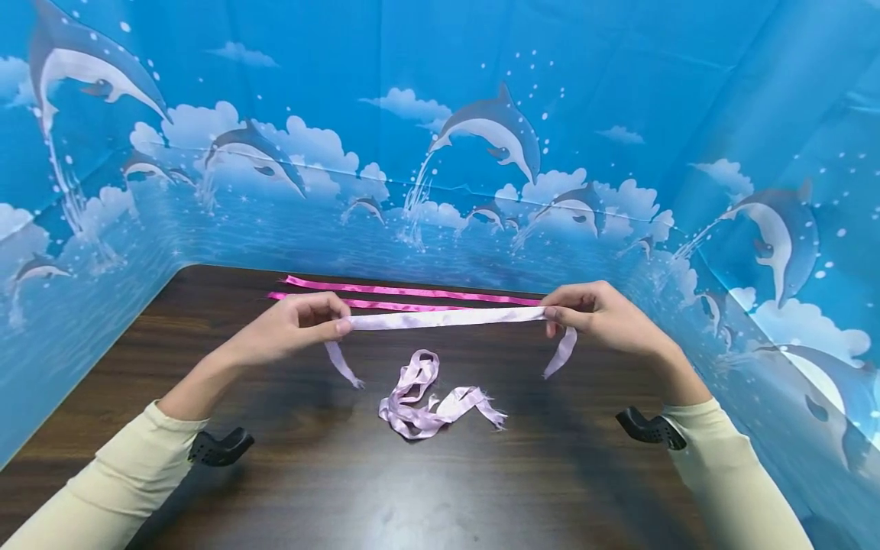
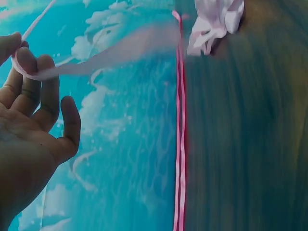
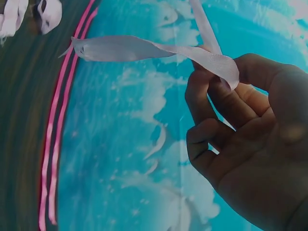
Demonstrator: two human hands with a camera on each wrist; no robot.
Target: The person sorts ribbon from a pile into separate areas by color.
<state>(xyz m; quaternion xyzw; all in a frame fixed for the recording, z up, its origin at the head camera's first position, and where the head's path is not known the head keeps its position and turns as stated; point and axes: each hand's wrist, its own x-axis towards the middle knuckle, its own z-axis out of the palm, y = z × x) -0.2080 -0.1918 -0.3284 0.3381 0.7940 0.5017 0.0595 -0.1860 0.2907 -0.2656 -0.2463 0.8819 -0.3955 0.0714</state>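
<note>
A pale lilac ribbon (image 1: 447, 318) is stretched level between both hands above the table. My left hand (image 1: 305, 321) pinches it near one end between thumb and fingers, and a short frayed tail hangs below. At the other end my right hand (image 1: 591, 315) pinches it the same way, its tail dangling. In the left wrist view, the ribbon (image 2: 110, 55) runs across the fingers. The right wrist view shows the ribbon (image 3: 120, 48) folded over the fingertips. Beneath the hands, a loose heap of lilac ribbons (image 1: 419, 409) with frayed ends lies on the table.
Two bright pink ribbons (image 1: 412, 292) lie straight and nearly parallel along the far edge of the dark wooden table (image 1: 330, 489). A blue dolphin-print curtain (image 1: 440, 229) stands right behind that edge and along both sides. Black wrist mounts (image 1: 221, 448) sit on both forearms.
</note>
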